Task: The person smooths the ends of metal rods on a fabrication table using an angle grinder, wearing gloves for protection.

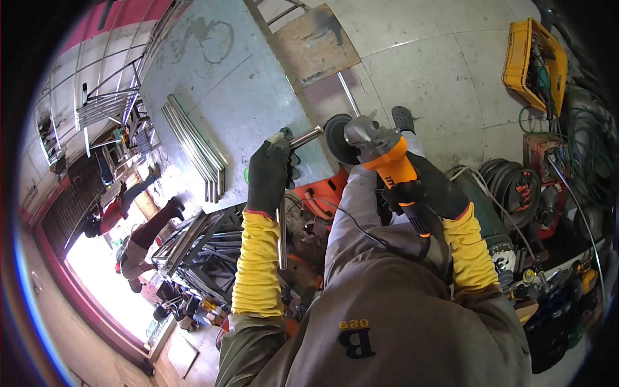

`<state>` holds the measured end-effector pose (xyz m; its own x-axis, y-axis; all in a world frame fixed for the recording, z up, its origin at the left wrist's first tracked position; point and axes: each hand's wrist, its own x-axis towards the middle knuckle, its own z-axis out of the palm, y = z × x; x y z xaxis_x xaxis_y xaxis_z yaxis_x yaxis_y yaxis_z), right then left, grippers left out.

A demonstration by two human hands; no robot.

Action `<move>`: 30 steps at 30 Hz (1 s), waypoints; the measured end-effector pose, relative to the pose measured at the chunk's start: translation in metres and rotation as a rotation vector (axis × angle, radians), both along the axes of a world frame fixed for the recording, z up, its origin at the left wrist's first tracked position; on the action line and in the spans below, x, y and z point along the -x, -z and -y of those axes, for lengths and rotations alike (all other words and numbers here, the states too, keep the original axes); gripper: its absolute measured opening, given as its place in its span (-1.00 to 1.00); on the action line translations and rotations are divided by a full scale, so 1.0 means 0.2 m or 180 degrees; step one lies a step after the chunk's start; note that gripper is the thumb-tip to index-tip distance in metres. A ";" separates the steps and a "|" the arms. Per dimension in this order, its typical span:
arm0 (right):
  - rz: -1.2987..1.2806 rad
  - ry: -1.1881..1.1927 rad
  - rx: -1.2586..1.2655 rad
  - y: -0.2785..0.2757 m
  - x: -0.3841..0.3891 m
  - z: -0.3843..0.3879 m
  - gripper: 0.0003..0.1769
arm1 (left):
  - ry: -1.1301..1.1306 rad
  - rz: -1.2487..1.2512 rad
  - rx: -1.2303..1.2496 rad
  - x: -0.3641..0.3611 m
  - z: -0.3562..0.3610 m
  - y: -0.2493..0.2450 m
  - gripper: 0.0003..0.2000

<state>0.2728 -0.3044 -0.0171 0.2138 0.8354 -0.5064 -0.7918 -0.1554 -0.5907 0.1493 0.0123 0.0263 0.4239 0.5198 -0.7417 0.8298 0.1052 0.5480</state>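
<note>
Left hand: in the head view, the black-gloved left hand [269, 171] is curled tightly around a shiny metal tube [307, 137], near the table's edge.
Right hand: the black-gloved right hand [433, 188] is wrapped around the body of an orange angle grinder [394, 164].
Metal tube: one end points out of the left fist toward the grinder; a second length hangs below that hand, beside the forearm. Whether the two lengths join is hidden by the glove.
Grinder disc: the dark disc [336, 143] stands right at the tube's end; whether they touch cannot be told.
Sleeves: ribbed yellow cuffs [256, 264] cover both forearms.
Worktable: the grey metal tabletop [258, 90] extends ahead and to the left, stained with dark rings.
Tube bundle: several slender metal tubes [195, 148] lie side by side on it, toward its left edge.
Wooden board: a worn board [316, 45] sits beyond the table's right edge.
Under the table corner: an orange-red case [321, 195].
Right side: a yellow crate [516, 61] stands on the floor; nearer, a green cylinder [474, 205] stands beside a dark coil [501, 184].
Far left: two people [111, 216] are near a bright doorway [97, 277].
</note>
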 end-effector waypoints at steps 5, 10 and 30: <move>-0.0284 -0.0088 0.0143 0.01 -0.03 -0.03 -0.30 | -0.0045 -0.0077 0.0015 -0.01 0.01 -0.01 -0.55; -0.0542 -0.0355 0.0158 0.02 -0.10 -0.05 -0.33 | -0.0079 -0.0085 -0.0004 0.00 0.01 -0.01 -0.57; -0.2150 -0.0722 -0.0353 0.49 0.14 0.12 -0.38 | -0.0115 0.0006 -0.0014 0.02 0.01 0.02 -0.64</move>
